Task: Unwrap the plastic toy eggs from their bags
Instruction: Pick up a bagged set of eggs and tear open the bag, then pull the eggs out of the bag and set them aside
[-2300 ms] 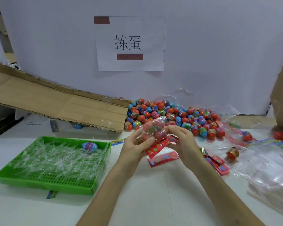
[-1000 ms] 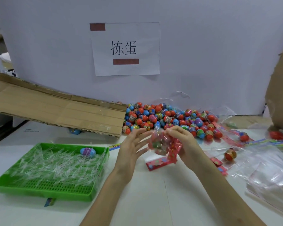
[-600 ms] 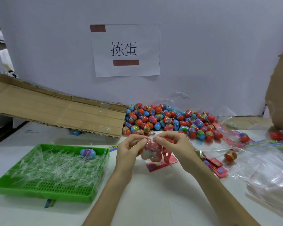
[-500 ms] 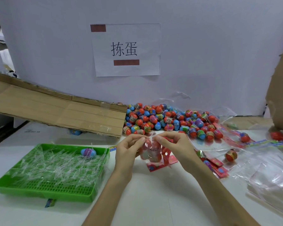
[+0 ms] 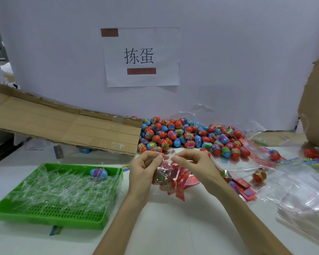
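Note:
A clear plastic bag of toy eggs (image 5: 164, 178) hangs above the white table between my two hands, red and green eggs showing through it. My left hand (image 5: 145, 171) pinches the bag's top edge on the left. My right hand (image 5: 193, 165) pinches the top edge on the right, a small gap between the two pinches. A red printed header card (image 5: 180, 184) dangles from the bag's right side. A large pile of unwrapped red and blue eggs (image 5: 188, 137) lies behind my hands against the wall.
A green tray (image 5: 50, 218) at the left holds clear plastic strips and one blue egg (image 5: 98, 173). A flattened cardboard flap (image 5: 63, 124) slopes at back left. Empty clear bags (image 5: 306, 196), red cards (image 5: 244, 188) and loose eggs (image 5: 259, 175) lie at the right.
Both hands have shifted their hold to the bag's top edge and moved slightly apart. The bag now hangs lower between them, with the red card dangling down.

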The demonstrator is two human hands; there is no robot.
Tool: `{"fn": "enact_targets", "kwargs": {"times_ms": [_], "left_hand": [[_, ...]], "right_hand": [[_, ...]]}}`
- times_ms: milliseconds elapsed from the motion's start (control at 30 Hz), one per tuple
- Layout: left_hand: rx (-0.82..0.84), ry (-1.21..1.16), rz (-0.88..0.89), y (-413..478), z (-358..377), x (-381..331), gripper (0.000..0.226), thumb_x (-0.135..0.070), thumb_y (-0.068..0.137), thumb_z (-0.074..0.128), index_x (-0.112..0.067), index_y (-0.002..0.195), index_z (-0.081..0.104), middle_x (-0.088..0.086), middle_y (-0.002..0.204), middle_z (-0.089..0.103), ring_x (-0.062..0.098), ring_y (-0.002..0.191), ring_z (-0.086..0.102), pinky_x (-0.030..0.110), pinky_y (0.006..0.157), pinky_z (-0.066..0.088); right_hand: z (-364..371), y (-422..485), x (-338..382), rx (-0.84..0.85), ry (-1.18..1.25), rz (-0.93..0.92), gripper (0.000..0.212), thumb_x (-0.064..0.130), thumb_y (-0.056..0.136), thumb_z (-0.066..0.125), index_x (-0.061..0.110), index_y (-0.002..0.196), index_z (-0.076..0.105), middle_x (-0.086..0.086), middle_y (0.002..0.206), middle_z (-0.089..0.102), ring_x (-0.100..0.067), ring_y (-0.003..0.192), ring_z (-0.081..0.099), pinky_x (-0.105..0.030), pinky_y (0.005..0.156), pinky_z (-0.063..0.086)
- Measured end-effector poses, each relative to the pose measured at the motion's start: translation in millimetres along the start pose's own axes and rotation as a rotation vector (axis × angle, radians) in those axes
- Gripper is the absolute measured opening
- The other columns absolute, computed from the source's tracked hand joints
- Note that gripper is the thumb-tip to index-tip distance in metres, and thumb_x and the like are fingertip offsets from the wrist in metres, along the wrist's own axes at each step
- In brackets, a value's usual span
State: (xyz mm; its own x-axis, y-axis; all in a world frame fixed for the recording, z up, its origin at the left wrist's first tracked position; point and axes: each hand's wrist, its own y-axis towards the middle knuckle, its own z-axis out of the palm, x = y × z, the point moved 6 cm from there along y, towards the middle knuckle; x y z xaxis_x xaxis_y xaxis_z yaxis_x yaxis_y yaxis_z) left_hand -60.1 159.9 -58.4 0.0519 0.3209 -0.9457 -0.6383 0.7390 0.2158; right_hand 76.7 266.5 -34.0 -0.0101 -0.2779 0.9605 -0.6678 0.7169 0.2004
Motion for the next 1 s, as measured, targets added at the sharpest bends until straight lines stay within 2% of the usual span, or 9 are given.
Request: {"fn": "enact_targets", "kwargs": {"times_ms": [167, 333, 533, 633, 733, 767, 833, 900, 1000], "left_hand": [[0.049, 0.008, -0.035, 0, 4, 4, 0.011, -0.003, 0.094, 0.068, -0.010, 0.101, 0.074, 0.015, 0.092, 0.077, 0.027, 0.086, 0.073, 0.041, 0.077, 0.058], [0.073, -0.112, -0.154, -2, 7, 6, 0.014, -0.011, 0.088, 0.072, -0.014, 0.102, 0.074, 0.017, 0.098, 0.076, 0.030, 0.083, 0.073, 0.037, 0.066, 0.060], [0.103, 0.025, -0.124, -2, 10, 7, 0.019, -0.015, 0.093, 0.070, -0.009, 0.111, 0.070, 0.010, 0.107, 0.078, 0.035, 0.106, 0.072, 0.051, 0.090, 0.059], [-0.007, 0.040, -0.129, 0, 2, 12, 0.034, -0.037, 0.085, 0.071, -0.013, 0.109, 0.073, 0.002, 0.108, 0.078, 0.023, 0.109, 0.071, 0.043, 0.091, 0.056], [-0.166, -0.002, -0.148, 5, -16, 19, 0.026, -0.034, 0.100, 0.061, -0.013, 0.107, 0.074, -0.002, 0.108, 0.078, 0.019, 0.107, 0.072, 0.040, 0.091, 0.054], [-0.186, -0.022, -0.158, 7, -19, 20, 0.026, -0.032, 0.103, 0.057, -0.012, 0.107, 0.074, -0.001, 0.108, 0.078, 0.020, 0.107, 0.073, 0.040, 0.090, 0.053], [-0.190, -0.032, -0.172, 10, -20, 21, 0.030, -0.032, 0.105, 0.052, -0.011, 0.103, 0.073, 0.002, 0.107, 0.078, 0.021, 0.104, 0.074, 0.041, 0.088, 0.054], [-0.178, -0.019, -0.182, 10, -18, 21, 0.033, -0.034, 0.106, 0.050, -0.009, 0.102, 0.072, 0.002, 0.106, 0.078, 0.021, 0.100, 0.075, 0.043, 0.089, 0.053], [-0.162, 0.001, -0.186, 9, -12, 22, 0.037, -0.034, 0.107, 0.048, -0.006, 0.104, 0.071, 0.000, 0.103, 0.079, 0.020, 0.096, 0.076, 0.043, 0.088, 0.053]], "right_hand": [[2, 0, -4, 0.086, -0.001, 0.032, 0.016, 0.027, 0.087, 0.078, 0.012, 0.083, 0.077, 0.003, 0.073, 0.072, -0.006, 0.068, 0.066, -0.016, 0.065, 0.052], [-1, 1, -9, 0.175, -0.005, 0.082, 0.016, 0.026, 0.091, 0.075, 0.010, 0.087, 0.076, 0.005, 0.072, 0.068, -0.002, 0.067, 0.062, -0.012, 0.065, 0.048], [-7, -1, -9, 0.341, -0.089, 0.083, 0.010, 0.027, 0.089, 0.079, 0.019, 0.095, 0.079, -0.006, 0.095, 0.076, -0.018, 0.088, 0.073, -0.025, 0.082, 0.058], [-17, -1, -13, 0.382, -0.133, 0.114, 0.002, 0.023, 0.089, 0.079, 0.022, 0.091, 0.079, -0.002, 0.095, 0.077, -0.016, 0.090, 0.073, -0.025, 0.083, 0.058], [-34, 1, -15, 0.406, -0.152, 0.107, 0.001, 0.023, 0.088, 0.079, 0.023, 0.088, 0.079, -0.001, 0.093, 0.077, -0.015, 0.087, 0.072, -0.023, 0.081, 0.057], [-43, 5, -13, 0.319, -0.076, 0.074, 0.002, 0.020, 0.087, 0.080, 0.022, 0.086, 0.078, -0.003, 0.091, 0.076, -0.017, 0.085, 0.072, -0.025, 0.079, 0.057], [-83, 14, -12, -0.131, 0.277, -0.005, 0.008, 0.012, 0.087, 0.078, 0.020, 0.089, 0.078, -0.008, 0.094, 0.074, -0.021, 0.084, 0.072, -0.029, 0.075, 0.060], [-123, 10, -17, -0.548, 0.691, -0.099, 0.031, 0.008, 0.090, 0.070, 0.015, 0.120, 0.067, -0.012, 0.117, 0.067, -0.025, 0.104, 0.072, -0.035, 0.083, 0.061], [-141, 9, -28, -0.584, 0.830, -0.104, 0.083, 0.011, 0.084, 0.068, 0.018, 0.156, 0.026, -0.008, 0.140, 0.048, -0.034, 0.129, 0.058, -0.045, 0.098, 0.054]]}}
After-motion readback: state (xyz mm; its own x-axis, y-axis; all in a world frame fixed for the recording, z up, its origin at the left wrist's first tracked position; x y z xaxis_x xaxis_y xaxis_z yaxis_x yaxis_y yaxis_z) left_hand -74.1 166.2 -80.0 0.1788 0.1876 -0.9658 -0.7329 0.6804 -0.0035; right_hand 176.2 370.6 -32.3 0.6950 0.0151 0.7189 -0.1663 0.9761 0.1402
